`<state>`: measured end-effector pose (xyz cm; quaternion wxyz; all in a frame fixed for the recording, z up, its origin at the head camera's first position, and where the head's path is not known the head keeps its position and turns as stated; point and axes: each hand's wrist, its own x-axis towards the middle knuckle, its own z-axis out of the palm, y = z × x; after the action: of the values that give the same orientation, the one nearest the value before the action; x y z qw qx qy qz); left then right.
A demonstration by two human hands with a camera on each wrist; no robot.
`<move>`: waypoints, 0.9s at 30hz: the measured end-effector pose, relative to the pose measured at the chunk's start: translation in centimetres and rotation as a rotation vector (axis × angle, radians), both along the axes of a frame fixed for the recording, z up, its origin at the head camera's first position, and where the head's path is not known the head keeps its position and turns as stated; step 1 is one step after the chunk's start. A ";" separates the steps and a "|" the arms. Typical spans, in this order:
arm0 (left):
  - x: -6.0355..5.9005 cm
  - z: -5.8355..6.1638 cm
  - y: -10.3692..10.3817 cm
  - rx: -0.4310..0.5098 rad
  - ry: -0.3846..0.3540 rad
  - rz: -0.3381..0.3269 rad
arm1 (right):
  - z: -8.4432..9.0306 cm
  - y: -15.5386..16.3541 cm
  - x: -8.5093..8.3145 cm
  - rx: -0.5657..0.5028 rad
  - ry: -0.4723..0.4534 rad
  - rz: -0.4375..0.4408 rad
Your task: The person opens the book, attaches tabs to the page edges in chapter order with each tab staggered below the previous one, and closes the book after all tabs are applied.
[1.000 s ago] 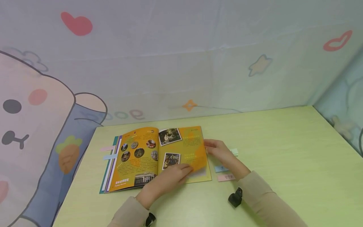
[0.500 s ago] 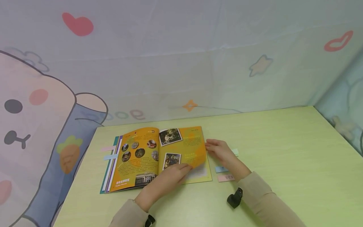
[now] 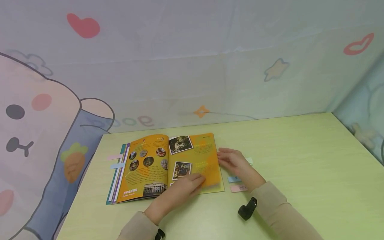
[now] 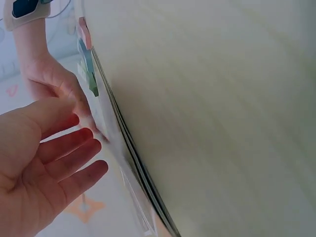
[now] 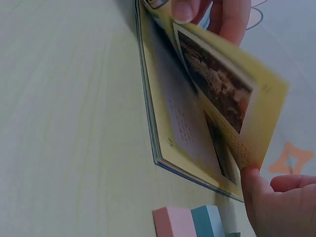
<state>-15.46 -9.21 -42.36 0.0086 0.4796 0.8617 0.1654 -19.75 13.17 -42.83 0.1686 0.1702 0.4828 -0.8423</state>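
An open book (image 3: 192, 156) with orange printed pages lies on the table. Its right-hand page (image 5: 237, 98) is lifted off the pages beneath, as the right wrist view shows. My left hand (image 3: 184, 186) is at this page's lower right part, fingers loosely bent; in the left wrist view my left hand (image 4: 44, 163) has its fingers apart. My right hand (image 3: 237, 163) is at the page's right edge. Its thumb (image 5: 251, 180) touches the page's corner in the right wrist view, while its other fingers stand apart from the thumb.
Blue (image 3: 234, 179), pink (image 3: 239, 188) and green (image 3: 249, 161) strips lie right of the book. Pink (image 3: 115, 156) and blue (image 3: 117, 165) tabs stick out at its left. A printed cloth (image 3: 180, 66) hangs behind the pale green table (image 3: 300, 160).
The lower right part of the lifted page has come down, covering more of the page beneath. Both hands have hardly moved.
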 end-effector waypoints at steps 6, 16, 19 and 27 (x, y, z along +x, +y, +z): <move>0.1 0.4 0.6 -0.005 -0.269 0.037 | -0.2 -0.1 0.1 0.002 0.009 0.036; -1.0 0.7 0.8 0.390 -0.652 0.321 | -0.1 -1.2 0.5 0.234 0.261 0.256; -1.0 0.9 0.7 0.527 -0.806 0.362 | 0.1 -2.0 0.7 0.303 0.363 0.327; -1.1 1.6 0.9 0.838 -1.007 0.448 | 0.2 -4.2 1.7 0.557 0.629 0.422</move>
<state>-16.57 -8.34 -40.80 0.1871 0.1180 0.6944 0.6848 -18.07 8.98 -42.65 0.1296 -0.1565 0.7421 -0.6388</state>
